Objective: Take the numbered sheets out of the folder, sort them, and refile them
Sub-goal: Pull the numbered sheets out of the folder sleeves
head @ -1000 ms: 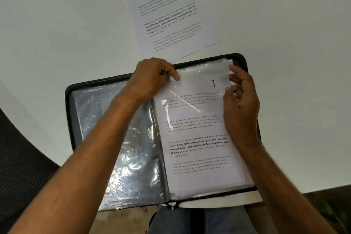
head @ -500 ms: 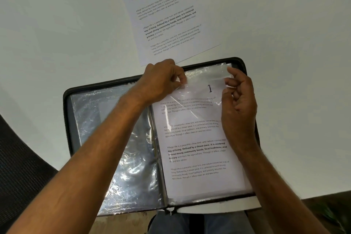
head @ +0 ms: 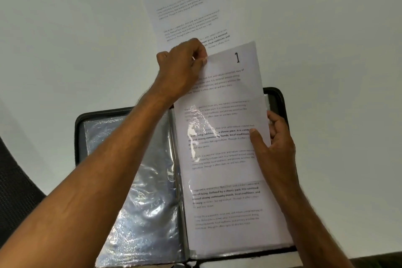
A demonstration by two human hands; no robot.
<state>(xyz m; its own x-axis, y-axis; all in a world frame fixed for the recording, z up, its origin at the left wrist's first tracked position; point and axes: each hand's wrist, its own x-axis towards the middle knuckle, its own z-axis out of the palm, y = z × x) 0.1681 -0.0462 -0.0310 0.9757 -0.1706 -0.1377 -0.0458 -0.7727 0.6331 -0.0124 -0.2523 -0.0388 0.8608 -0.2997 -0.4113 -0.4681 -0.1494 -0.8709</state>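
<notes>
Head view, the only one we have: the folder (head: 121,137) lies open on the white desk (head: 65,28), its near edge over the desk's edge toward us. Sheet 1 (head: 228,98) is partway out of the right-hand plastic sleeve (head: 235,237), top half sticking up past the folder's far rim & overlapping the bottom of sheet 2 (head: 185,6), which lies flat on the desk beyond. Our left hand (head: 180,67) pinches sheet 1's top-left corner, fingers (head: 203,61) clamped on the paper. Our right hand (head: 276,137) sits at the sleeve's right edge, thumb pressed on top, other fingers curled round the edge, so it holds the sleeve down. To do this well, we think: pull straight along the sleeve's length, not sideways, w/ the right hand pinning the plastic so the folder doesn't drag. A second sheet seems to lie underneath in the sleeve; watch it doesn't ride out too. Then lay 1 beside 2, not on it, so the nos. stay readable for sorting.
</notes>
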